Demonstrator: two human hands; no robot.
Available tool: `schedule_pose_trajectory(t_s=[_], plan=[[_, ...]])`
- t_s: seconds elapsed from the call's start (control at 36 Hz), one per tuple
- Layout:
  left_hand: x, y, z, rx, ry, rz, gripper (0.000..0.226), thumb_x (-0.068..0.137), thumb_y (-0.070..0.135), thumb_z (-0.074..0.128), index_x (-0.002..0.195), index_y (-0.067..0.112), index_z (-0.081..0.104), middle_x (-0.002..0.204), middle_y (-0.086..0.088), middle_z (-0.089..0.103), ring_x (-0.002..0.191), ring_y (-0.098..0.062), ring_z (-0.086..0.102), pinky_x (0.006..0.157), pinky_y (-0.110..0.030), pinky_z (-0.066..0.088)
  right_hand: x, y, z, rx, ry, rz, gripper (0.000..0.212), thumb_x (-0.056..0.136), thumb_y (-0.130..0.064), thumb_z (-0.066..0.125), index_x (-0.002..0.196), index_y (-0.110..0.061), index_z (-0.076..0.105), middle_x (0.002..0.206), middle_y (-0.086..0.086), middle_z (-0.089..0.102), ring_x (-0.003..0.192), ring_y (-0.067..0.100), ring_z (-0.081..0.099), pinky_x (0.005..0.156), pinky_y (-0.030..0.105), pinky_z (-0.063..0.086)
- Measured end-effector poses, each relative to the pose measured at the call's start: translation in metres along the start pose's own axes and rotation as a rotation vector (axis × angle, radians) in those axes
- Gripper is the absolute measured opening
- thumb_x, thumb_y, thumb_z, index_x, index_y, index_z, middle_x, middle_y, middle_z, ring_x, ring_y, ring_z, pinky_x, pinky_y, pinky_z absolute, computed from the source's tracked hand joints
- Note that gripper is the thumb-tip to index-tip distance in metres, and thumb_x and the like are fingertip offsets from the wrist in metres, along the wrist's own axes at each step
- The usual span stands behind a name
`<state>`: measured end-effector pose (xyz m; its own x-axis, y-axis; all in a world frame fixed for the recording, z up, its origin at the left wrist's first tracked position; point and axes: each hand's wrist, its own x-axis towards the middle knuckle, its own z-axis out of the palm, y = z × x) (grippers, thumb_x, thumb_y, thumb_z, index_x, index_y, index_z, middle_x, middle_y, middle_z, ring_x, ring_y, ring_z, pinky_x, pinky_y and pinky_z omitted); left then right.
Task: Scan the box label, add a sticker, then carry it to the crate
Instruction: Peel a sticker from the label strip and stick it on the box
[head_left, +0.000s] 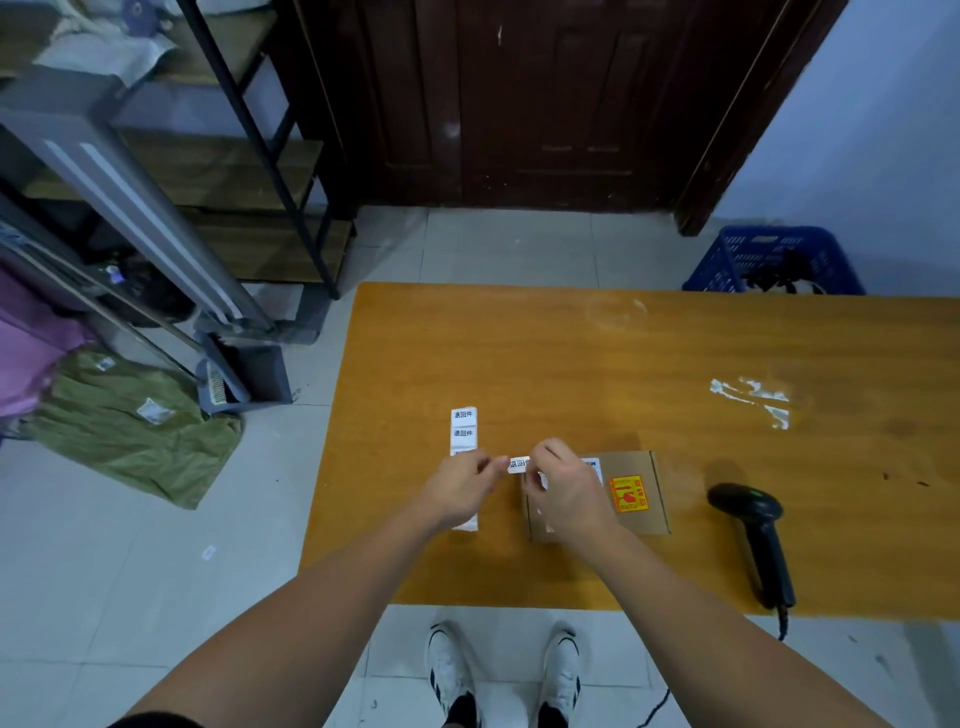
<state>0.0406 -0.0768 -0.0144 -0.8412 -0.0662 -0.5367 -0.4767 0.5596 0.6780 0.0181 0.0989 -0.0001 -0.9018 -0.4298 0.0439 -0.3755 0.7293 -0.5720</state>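
A small brown cardboard box (636, 488) lies flat on the orange table (649, 364), with a yellow and red sticker on top and a white label partly behind my right hand. A small white sticker (518, 464) with black characters is pinched between my left hand (462, 480) and my right hand (569, 488), just left of the box. A white strip of the same stickers (463, 428) lies under my left hand. The black handheld scanner (753, 530) rests on the table to the right of the box. A blue plastic crate (769, 260) stands on the floor beyond the table's far right.
Tape scraps (753, 397) stick to the table at right. A metal shelf rack (249, 171) and a grey frame stand at left, with a green sack (135, 421) on the floor. A dark wooden door (545, 104) is ahead. My feet are at the table's near edge.
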Motion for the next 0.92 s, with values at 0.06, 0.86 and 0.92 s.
schedule_pose_trajectory(t_s=[0.06, 0.86, 0.92], plan=[[-0.001, 0.012, 0.013, 0.003, -0.006, 0.013, 0.036, 0.105, 0.044, 0.054, 0.093, 0.012, 0.067, 0.089, -0.007, 0.073, 0.081, -0.027, 0.065, 0.071, -0.039, 0.050, -0.003, 0.009, -0.008, -0.004, -0.004, 0.002, 0.011, 0.083, 0.002, 0.069, 0.077, -0.001, 0.060, 0.088, 0.013, 0.061, 0.063, 0.030, 0.056, 0.051, 0.034, 0.042], [0.026, 0.107, 0.133, 0.125, 0.093, -0.029, 0.029, 0.104, 0.042, 0.054, 0.091, 0.018, 0.062, 0.082, -0.003, 0.068, 0.083, -0.028, 0.066, 0.069, -0.041, 0.049, -0.019, 0.131, -0.059, 0.529, -0.056, 0.662, 0.012, 0.094, -0.018, 0.067, 0.094, -0.006, 0.065, 0.084, 0.003, 0.065, 0.074, 0.016, 0.057, 0.067, 0.031, 0.046], [0.033, 0.113, 0.137, 0.133, 0.104, -0.054, 0.028, 0.104, 0.043, 0.054, 0.091, 0.019, 0.061, 0.088, -0.006, 0.071, 0.087, -0.031, 0.068, 0.072, -0.041, 0.051, -0.016, 0.136, -0.058, 0.475, -0.055, 0.651, 0.012, 0.094, -0.020, 0.066, 0.093, -0.009, 0.064, 0.083, 0.000, 0.063, 0.074, 0.015, 0.056, 0.062, 0.027, 0.043]])
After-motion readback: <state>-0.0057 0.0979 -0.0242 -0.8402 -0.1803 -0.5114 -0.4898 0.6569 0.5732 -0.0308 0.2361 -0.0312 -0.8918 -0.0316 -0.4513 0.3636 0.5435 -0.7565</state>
